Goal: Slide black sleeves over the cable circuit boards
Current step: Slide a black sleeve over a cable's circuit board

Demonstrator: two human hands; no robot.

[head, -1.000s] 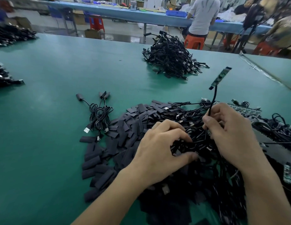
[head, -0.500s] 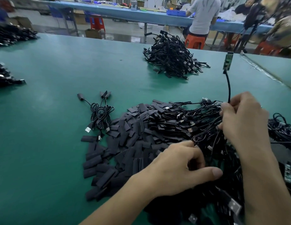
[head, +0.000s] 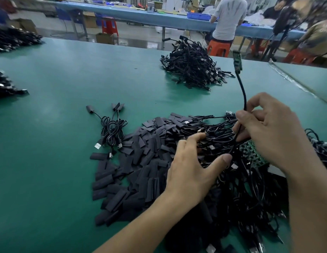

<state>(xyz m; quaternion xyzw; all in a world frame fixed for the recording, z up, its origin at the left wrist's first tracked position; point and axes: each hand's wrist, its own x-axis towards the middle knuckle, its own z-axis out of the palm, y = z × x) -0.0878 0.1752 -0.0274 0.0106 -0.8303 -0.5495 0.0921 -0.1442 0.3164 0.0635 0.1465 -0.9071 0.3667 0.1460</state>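
My right hand [head: 268,132] pinches a cable [head: 243,95], its circuit board [head: 237,60] upright; my left hand [head: 192,167] rests spread, just right of the sleeves [head: 140,161].

**Left hand spread flat, right hand pinching**

The left hand [head: 192,168] lay palm down with its back to the camera. Its index finger was stretched forward and its thumb spread to the right, gripping nothing visible. The right hand [head: 274,132] was just beside it, farther forward, with thumb and fingers curled to pinch a thin cable [head: 243,92]. The left forearm [head: 140,221] and right forearm [head: 312,207] were bare.
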